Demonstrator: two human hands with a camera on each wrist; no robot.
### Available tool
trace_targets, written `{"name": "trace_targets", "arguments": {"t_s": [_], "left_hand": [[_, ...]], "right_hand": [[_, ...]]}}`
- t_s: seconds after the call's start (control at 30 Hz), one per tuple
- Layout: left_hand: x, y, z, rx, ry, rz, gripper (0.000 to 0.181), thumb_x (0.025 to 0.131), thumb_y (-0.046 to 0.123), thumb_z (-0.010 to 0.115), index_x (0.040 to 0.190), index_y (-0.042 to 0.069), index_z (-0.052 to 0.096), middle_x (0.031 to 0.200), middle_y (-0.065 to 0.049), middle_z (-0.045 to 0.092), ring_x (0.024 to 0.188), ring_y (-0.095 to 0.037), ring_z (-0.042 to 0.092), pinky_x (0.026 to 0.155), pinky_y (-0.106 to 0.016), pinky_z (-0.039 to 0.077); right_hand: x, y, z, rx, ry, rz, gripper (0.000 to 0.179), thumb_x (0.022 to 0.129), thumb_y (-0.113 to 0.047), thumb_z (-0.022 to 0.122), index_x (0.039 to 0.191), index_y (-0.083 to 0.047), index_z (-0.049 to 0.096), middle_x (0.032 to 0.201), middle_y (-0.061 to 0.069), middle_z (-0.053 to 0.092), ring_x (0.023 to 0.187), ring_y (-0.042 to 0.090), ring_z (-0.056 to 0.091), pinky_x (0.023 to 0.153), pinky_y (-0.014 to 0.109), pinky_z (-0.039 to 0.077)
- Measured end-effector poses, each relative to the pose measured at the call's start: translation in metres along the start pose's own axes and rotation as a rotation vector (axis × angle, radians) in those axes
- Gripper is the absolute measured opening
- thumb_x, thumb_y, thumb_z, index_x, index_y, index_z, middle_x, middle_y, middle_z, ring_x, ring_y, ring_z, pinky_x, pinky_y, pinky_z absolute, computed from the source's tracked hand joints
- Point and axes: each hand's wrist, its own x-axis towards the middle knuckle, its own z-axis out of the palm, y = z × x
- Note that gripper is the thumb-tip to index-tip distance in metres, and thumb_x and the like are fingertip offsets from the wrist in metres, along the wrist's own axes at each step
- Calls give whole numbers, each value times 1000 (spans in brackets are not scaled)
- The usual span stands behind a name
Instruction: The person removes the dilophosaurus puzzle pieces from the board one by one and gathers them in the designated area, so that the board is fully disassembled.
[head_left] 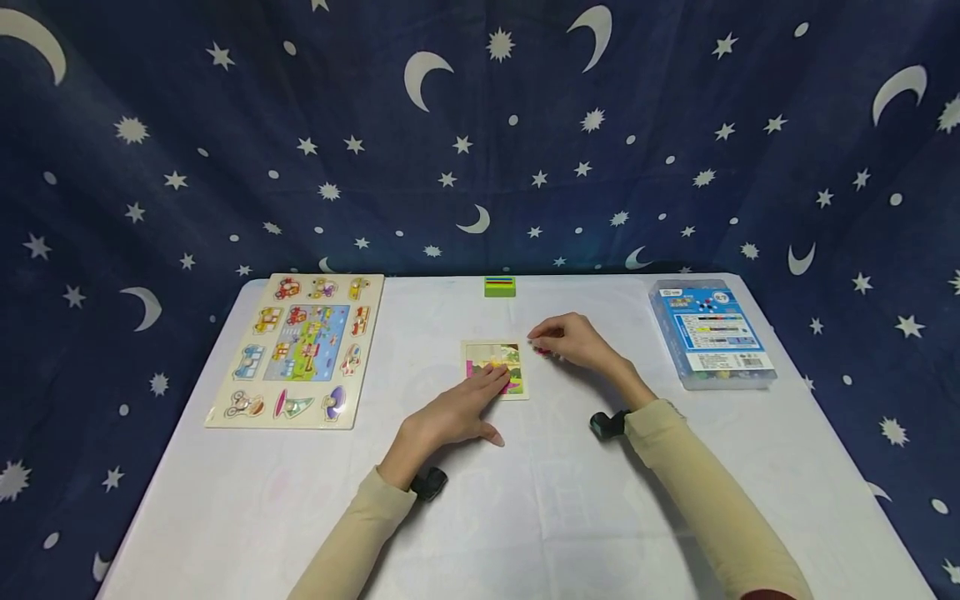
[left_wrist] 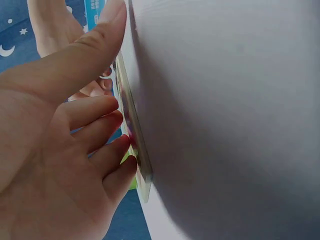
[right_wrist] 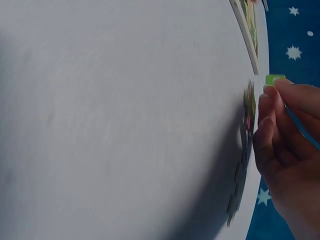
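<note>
My left hand lies with straight fingers across a small picture puzzle in a pale wooden tray, covering part of its pink, green and yellow picture. From the side, in the left wrist view, its fingertips are right at the tray's face. Just right of the tray, my right hand is bent low over a few small dark and red puzzle pieces. The right wrist view shows those thin flat pieces beside the curled fingers; I cannot tell whether one is pinched.
At the left lies a large wooden peg puzzle board with vehicle shapes. A small green box with coloured stripes stands at the back edge. To the right is a clear plastic case with a blue label. A star-patterned cloth hangs behind the table.
</note>
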Motion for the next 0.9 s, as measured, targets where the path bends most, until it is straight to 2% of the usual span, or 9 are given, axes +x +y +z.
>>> {"name": "trace_targets", "arguments": {"t_s": [0.13, 0.27, 0.4, 0.5, 0.6, 0.9], "left_hand": [[-1, 0, 0, 2, -6, -6, 100, 83, 32, 86, 162, 8, 30, 172, -6, 20, 161, -26, 13, 127, -46, 24], [0, 1, -1, 6, -5, 2, 98, 84, 32, 85, 162, 7, 31, 172, -7, 21, 161, -26, 13, 127, -46, 24], [0, 0, -1, 9, -3, 13, 98, 84, 31, 85, 162, 7, 31, 171, -8, 22, 161, -26, 13, 127, -46, 24], [1, -1, -1, 3, -2, 23, 97, 84, 31, 85, 162, 7, 31, 171, -9, 22, 161, -27, 13, 127, -46, 23], [1, -2, -1, 3, -1, 26, 97, 84, 31, 85, 162, 7, 31, 171, -8, 22, 160, -26, 13, 127, -46, 23], [0, -1, 0, -6, -10, 0, 96, 84, 31, 84, 162, 9, 32, 172, -6, 21, 161, -25, 13, 127, -48, 25]], "right_hand": [[5, -4, 6, -2, -49, -16, 17, 96, -10, 70, 110, -5, 79, 94, 8, 76, 69, 12, 60, 61, 25, 51], [9, -7, 8, -17, -53, -28, 17, 96, -9, 70, 109, -7, 80, 103, 10, 77, 71, 13, 60, 63, 25, 51], [11, -9, 10, -47, -58, -60, 17, 96, -10, 71, 109, -9, 81, 109, 9, 78, 86, 16, 66, 75, 29, 53], [13, -10, 12, -72, -68, -76, 18, 96, -11, 71, 110, -9, 81, 111, 8, 78, 101, 20, 69, 89, 36, 55], [14, -10, 14, -88, -77, -81, 19, 96, -10, 70, 112, -8, 81, 111, 9, 78, 109, 25, 70, 96, 44, 55], [15, -14, 15, -105, -100, -74, 19, 96, -9, 71, 112, -7, 81, 111, 10, 78, 110, 27, 70, 100, 47, 53]]}}
